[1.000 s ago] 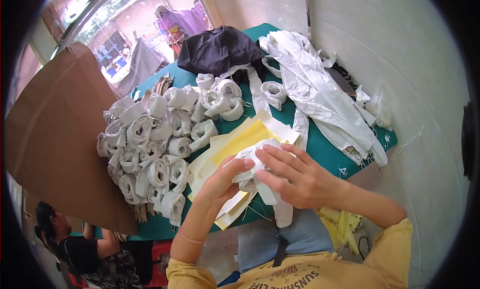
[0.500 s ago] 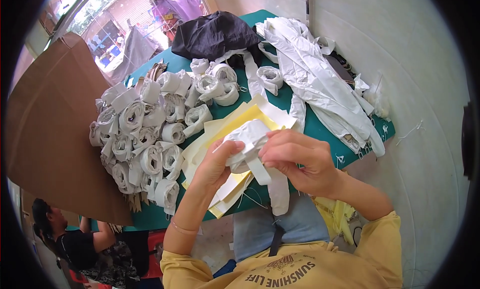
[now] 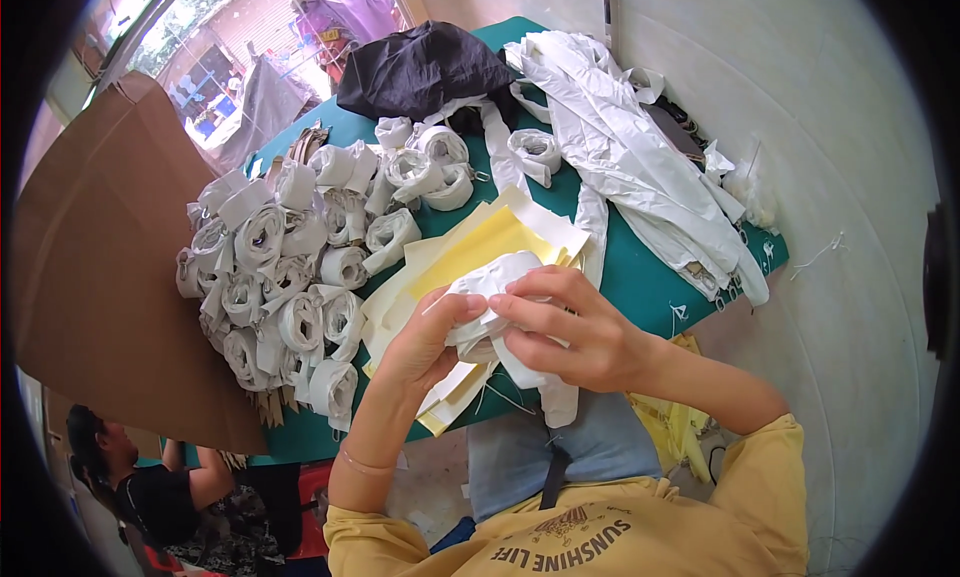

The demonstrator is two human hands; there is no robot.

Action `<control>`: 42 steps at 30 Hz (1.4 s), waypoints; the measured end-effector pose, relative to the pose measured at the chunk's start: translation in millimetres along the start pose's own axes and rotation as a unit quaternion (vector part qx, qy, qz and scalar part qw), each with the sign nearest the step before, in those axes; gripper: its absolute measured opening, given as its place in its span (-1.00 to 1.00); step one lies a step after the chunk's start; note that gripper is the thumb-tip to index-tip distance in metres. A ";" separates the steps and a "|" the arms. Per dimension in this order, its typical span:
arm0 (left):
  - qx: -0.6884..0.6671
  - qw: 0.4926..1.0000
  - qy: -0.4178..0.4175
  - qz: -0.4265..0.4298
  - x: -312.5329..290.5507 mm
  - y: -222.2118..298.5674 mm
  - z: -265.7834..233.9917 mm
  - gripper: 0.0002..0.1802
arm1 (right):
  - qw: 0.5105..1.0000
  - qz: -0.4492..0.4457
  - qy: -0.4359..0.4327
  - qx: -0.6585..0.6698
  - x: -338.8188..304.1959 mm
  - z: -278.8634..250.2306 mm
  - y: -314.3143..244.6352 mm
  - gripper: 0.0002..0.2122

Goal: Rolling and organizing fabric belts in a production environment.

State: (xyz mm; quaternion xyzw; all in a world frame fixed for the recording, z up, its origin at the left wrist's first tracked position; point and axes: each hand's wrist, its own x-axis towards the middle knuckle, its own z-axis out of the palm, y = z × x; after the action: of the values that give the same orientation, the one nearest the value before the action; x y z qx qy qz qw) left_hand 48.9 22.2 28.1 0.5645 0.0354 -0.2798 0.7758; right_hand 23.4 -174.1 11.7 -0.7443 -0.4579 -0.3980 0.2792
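Between my hands is a rolled white fabric belt (image 3: 500,270), held over a stack of yellow and cream sheets (image 3: 535,225). My left hand (image 3: 425,339) grips the roll from its left side, thumb on top. From the right, my right hand (image 3: 570,327) pinches at the roll's outer layer, its fingertips close to my left thumb. A loose end (image 3: 558,402) of white strap hangs below my right hand toward my lap. My fingers cover part of the roll's front.
Several rolled white belts (image 3: 300,322) are heaped on the green table (image 3: 350,137) at left. A black cloth bundle (image 3: 425,72) lies at the back, long white straps (image 3: 610,137) at right. A brown cardboard sheet (image 3: 130,267) stands left; a person (image 3: 190,497) is beyond it.
My right hand has shifted left over the roll, its fingers now near my left thumb. The short strap end that stuck out below the roll is now mostly covered by my right hand.
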 end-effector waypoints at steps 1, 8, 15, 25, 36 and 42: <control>-0.004 1.000 -0.007 0.002 -0.7 -0.2 -0.2 -0.54 | 0.998 0.027 -0.003 0.049 -1.3 -0.5 0.1 -0.84; -0.010 0.998 -0.051 0.022 -3.1 -1.2 7.1 -0.55 | 0.973 0.132 0.032 0.189 2.9 -3.7 -2.6 -0.82; 0.016 0.996 -0.038 0.073 -0.8 -9.5 8.8 -0.58 | 0.965 0.176 0.063 0.186 -1.3 2.0 -4.7 -0.77; -0.014 0.998 -0.017 0.054 -7.3 -2.9 17.0 -0.55 | 0.954 0.174 0.051 0.238 -2.8 2.8 -1.5 -0.68; -0.013 0.997 -0.015 0.079 -4.8 -4.7 16.8 -0.59 | 0.969 0.169 0.051 0.174 5.4 -1.4 -6.9 -0.72; 0.049 0.990 -0.021 0.134 -2.8 -14.6 11.4 -0.72 | 0.916 0.291 0.074 0.266 7.7 1.3 -14.4 -0.85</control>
State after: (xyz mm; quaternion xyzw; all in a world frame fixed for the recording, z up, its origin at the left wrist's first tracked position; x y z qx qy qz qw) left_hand 36.6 10.1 20.8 0.5953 -0.0700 -0.1865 0.7784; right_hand 12.9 -163.5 18.3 -0.7116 -0.2881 -0.2164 0.6032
